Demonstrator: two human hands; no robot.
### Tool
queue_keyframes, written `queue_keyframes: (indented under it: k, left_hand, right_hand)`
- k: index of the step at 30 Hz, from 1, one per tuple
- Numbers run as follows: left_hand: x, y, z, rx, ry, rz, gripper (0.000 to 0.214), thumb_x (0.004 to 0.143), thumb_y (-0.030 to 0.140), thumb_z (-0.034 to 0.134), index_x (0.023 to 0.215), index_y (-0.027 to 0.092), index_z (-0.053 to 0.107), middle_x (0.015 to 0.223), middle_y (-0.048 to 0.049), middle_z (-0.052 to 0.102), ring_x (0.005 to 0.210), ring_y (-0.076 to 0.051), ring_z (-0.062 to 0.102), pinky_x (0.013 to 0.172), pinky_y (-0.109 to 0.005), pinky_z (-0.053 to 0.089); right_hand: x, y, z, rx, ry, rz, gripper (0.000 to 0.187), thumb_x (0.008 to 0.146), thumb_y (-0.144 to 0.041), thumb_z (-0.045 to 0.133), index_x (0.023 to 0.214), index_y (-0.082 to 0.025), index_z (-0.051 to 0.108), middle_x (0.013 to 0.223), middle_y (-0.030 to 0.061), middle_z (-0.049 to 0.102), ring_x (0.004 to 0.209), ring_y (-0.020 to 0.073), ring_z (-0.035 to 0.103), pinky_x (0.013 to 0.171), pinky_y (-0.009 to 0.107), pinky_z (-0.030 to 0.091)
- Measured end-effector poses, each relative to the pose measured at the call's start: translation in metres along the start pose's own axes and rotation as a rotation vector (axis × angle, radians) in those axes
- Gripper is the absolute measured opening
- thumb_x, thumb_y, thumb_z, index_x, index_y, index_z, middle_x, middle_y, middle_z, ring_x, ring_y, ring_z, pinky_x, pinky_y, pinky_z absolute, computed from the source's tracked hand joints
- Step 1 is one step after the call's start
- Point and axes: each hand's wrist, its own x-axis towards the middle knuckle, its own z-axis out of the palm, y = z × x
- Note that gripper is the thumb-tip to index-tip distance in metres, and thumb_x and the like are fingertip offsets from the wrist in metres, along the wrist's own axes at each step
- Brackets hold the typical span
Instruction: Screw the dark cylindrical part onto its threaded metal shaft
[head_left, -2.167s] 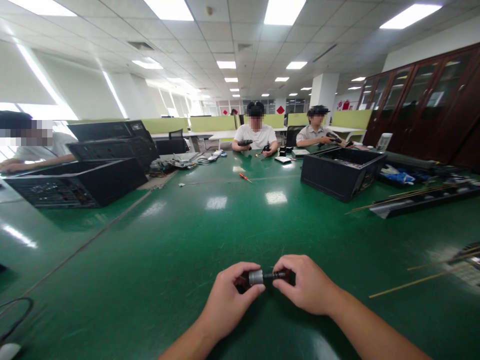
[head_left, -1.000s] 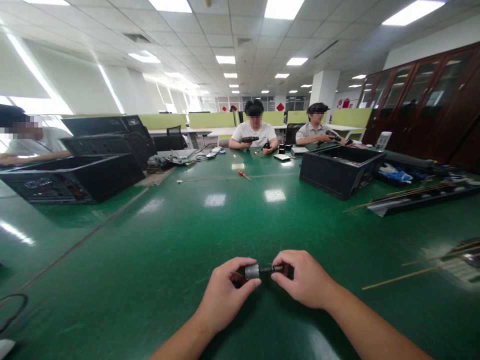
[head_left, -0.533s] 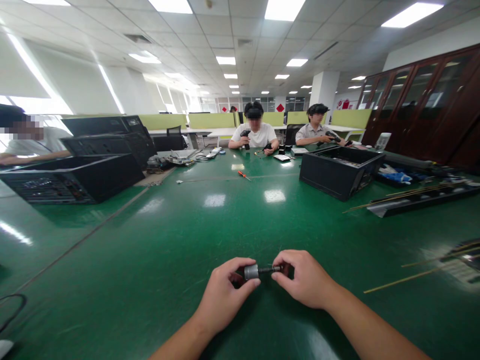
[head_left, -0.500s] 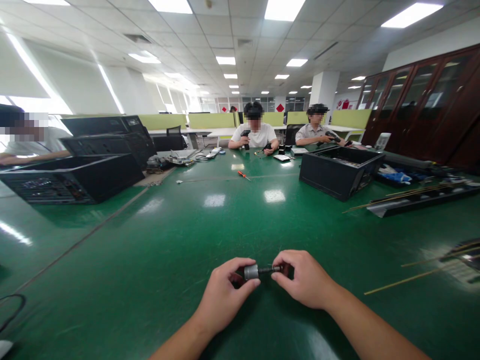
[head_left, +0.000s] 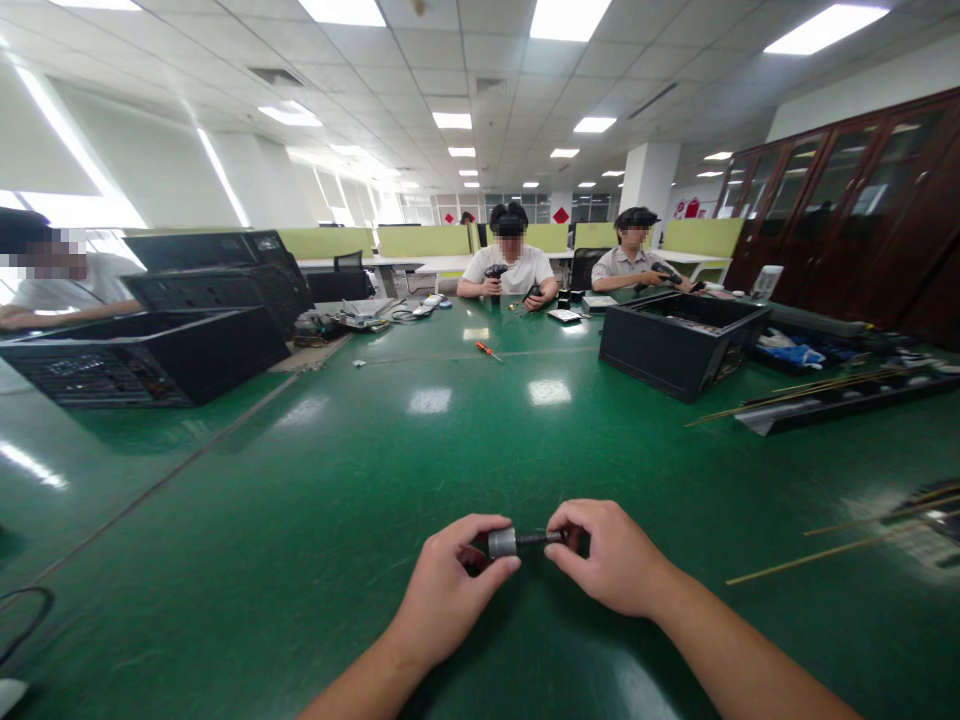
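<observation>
- Green table [head_left: 360,440], glossy under ceiling lights, fills the open office; wooden cabinets [head_left: 847,210] line the upper right of the frame.
- At lower centre, the left hand [head_left: 450,585] is curled almost closed. Its thumb and forefinger are clamped on a silver cylinder [head_left: 502,543].
- Just right of it, the right hand [head_left: 607,560] is closed to a pinch. The far end of a dark shaft [head_left: 536,539] projecting from the cylinder is held between thumb and fingertips, the other fingers being folded in.
- The small part is thus carried between both hands, just above the table near the bottom edge; whether it touches the surface cannot be told.
- Compared with the views of the preceding seconds, almost nothing is changed: both grips are kept, and the visible length of shaft looks the same. The work on the part is judged to be held steady or moved only very slightly.
- Beyond, a red-handled screwdriver [head_left: 487,350] lies at centre, an open black case [head_left: 679,345] at right, stacked black cases [head_left: 150,355] at left and thin rods [head_left: 802,563] at lower right.
- Two seated people [head_left: 510,270] are seen at the far end, and a third person [head_left: 45,290] at the left edge.
</observation>
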Motion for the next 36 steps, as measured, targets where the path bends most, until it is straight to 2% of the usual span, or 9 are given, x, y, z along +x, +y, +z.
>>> queue_keyframes:
  k: [36]
  left_hand:
    - [0.0002, -0.0009, -0.0005, -0.037, 0.001, -0.025, 0.028, 0.076, 0.026, 0.072, 0.104, 0.023, 0.073, 0.101, -0.0044, 0.074, 0.085, -0.021, 0.069, 0.076, -0.032, 0.057]
  right_hand:
    - [0.0001, 0.0037, -0.007, 0.022, 0.01, -0.012, 0.002, 0.08, -0.019, 0.068, 0.082, -0.02, 0.067, 0.074, -0.001, 0.067, 0.069, 0.0156, 0.062, 0.069, 0.026, 0.044]
